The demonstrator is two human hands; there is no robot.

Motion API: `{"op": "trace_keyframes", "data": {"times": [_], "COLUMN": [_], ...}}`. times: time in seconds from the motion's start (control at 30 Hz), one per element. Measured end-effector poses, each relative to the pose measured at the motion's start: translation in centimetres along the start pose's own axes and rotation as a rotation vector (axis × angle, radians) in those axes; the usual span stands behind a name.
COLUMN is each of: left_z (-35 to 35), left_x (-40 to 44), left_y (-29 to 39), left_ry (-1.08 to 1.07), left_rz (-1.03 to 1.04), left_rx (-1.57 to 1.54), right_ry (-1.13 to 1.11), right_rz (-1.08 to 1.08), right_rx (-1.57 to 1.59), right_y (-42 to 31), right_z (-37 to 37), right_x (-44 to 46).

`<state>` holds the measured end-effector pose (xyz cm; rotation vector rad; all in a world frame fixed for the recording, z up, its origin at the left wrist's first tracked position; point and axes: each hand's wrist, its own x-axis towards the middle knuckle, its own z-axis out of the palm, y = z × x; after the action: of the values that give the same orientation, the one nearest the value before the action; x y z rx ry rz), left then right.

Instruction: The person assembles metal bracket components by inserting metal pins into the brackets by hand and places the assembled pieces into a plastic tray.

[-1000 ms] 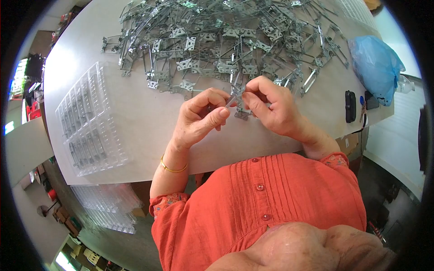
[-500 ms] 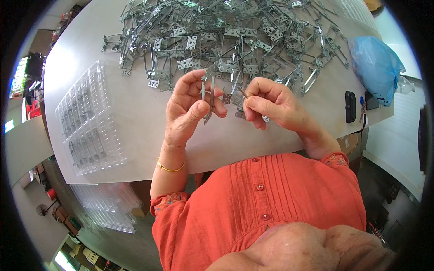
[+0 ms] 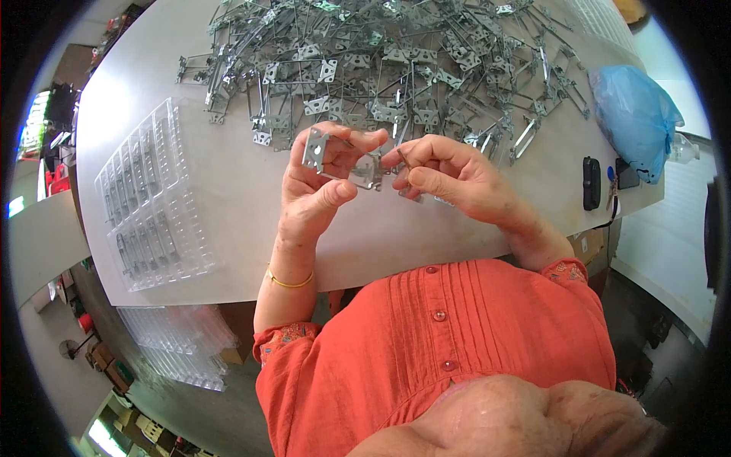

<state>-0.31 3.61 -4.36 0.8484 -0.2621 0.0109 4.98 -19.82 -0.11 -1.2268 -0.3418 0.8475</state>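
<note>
My left hand point(image 3: 306, 199) is closed around a metal bracket point(image 3: 314, 149), a frame of holed end plates joined by thin bars, held up above the table. A thin brownish stick-like piece point(image 3: 403, 158) is pinched between the fingers of my right hand point(image 3: 455, 174). Its tip is close to the right end of the bracket; whether they touch I cannot tell. Just beyond both hands lies a large heap of similar metal brackets point(image 3: 358, 65), tangled together on the white table point(image 3: 251, 251).
At the left, a clear plastic tray point(image 3: 196, 236) holds rows of metal parts. More clear trays point(image 3: 179, 346) are stacked below the table edge. On the right are a blue plastic bag point(image 3: 632, 114), a clear bottle point(image 3: 684, 148), a black case point(image 3: 591, 183) and a dark flat object point(image 3: 627, 174).
My left hand has turned the bracket, so an end plate now faces up at the left. The right hand's fingers have moved slightly left, closer to the bracket.
</note>
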Motion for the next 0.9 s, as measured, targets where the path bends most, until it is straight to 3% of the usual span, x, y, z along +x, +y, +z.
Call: {"op": "trace_keyframes", "data": {"times": [0.23, 0.43, 0.53, 0.73, 0.9], "left_z": [0.8, 1.2, 1.3, 1.0, 1.4], "left_x": [-0.1, 0.2, 0.2, -0.4, -0.3], "left_y": [-0.5, -0.3, 0.3, 0.5, 1.4], "left_ry": [-0.04, -0.034, -0.017, 0.056, 0.034], "left_rz": [0.002, -0.071, -0.144, -0.357, -0.463], "left_rx": [0.058, 0.131, 0.129, 0.082, 0.094], "right_ry": [-0.011, 0.14, 0.158, 0.071, 0.072], "right_rz": [-0.025, -0.262, -0.495, -0.632, -0.599], "right_rx": [0.075, -0.144, -0.576, -0.805, -0.778], "right_y": [0.9, 0.3, -0.3, -0.8, -0.9], "right_z": [-0.9, -1.2, -1.8, -2.1, -1.6], "right_x": [0.5, 0.5, 0.6, 0.8, 0.7]}}
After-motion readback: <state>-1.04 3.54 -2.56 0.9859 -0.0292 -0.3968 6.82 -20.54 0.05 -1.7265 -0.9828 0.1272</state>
